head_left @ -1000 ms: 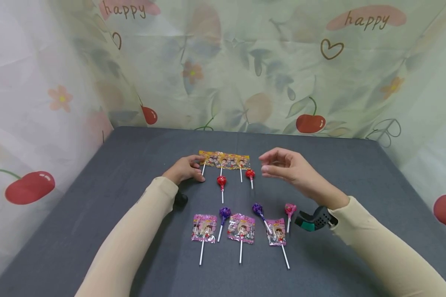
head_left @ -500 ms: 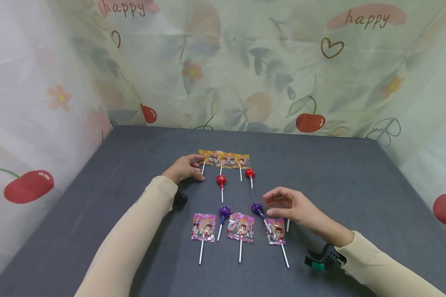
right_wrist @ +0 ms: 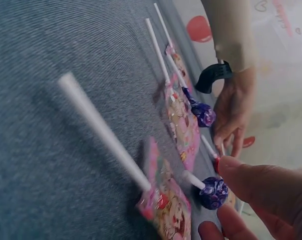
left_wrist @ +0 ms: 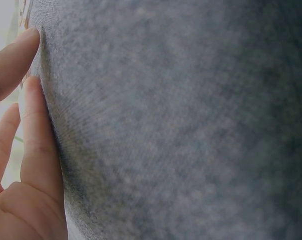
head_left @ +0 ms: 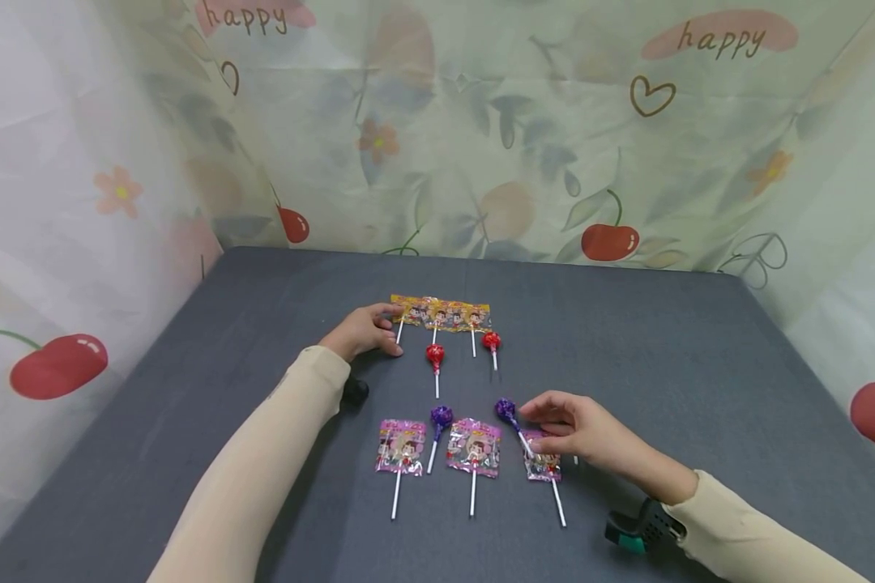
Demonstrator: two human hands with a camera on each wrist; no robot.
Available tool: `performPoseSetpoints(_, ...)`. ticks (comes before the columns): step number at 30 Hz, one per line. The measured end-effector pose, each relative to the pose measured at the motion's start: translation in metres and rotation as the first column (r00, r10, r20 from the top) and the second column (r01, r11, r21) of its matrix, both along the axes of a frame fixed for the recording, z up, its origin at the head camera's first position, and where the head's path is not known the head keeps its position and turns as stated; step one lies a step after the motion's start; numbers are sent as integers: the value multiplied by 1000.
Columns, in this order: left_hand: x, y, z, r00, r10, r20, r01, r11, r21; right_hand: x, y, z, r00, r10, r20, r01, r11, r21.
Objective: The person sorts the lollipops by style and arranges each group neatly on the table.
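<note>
My left hand point(head_left: 364, 330) rests on the table, fingertips at the left end of a row of yellow-wrapped lollipops point(head_left: 448, 316). Its fingers are relaxed, beside the leftmost white stick. My right hand point(head_left: 579, 429) hovers at a purple lollipop point(head_left: 505, 410), its thumb and fingers apart on either side of the ball end in the right wrist view. Under that purple stick lies a pink-packet lollipop point(head_left: 543, 470), partly covered by the right thumb. A pink ball lollipop is hidden beneath the right hand; only its stick tip point(head_left: 575, 459) shows.
Two more pink-packet lollipops point(head_left: 474, 449) lie at the front, with another purple lollipop point(head_left: 441, 418) between them. Two red lollipops point(head_left: 435, 355) lie below the yellow row. Everything is on a dark grey tabletop point(head_left: 663, 348) backed by a printed curtain point(head_left: 467, 162).
My right hand has come down and toward me from beside the yellow row to the purple lollipop, covering the pink ball lollipop. The left hand has stayed in place.
</note>
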State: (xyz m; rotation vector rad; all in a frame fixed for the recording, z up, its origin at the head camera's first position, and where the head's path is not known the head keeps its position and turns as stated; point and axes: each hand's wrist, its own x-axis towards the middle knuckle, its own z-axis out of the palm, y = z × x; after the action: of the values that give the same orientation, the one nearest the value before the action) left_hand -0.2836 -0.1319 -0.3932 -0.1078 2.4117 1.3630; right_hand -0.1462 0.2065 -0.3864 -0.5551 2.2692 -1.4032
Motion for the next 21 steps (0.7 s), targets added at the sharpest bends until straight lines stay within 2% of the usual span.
performPoseSetpoints(7, -1, -1, -1, 1000, 2, -1, -2, 1000, 0, 2, 4, -2, 998, -7, -61, 13, 995, 102)
performPoseSetpoints(15, -1, -1, 0, 1000, -3, 6, 3, 1000, 4, 9, 4, -2, 991, 0, -136, 30, 975, 222)
performPoseSetpoints(21, 0, -1, -1, 1000, 2, 10, -2, 1000, -2, 16, 4, -3, 967, 25, -253, 56, 951, 305)
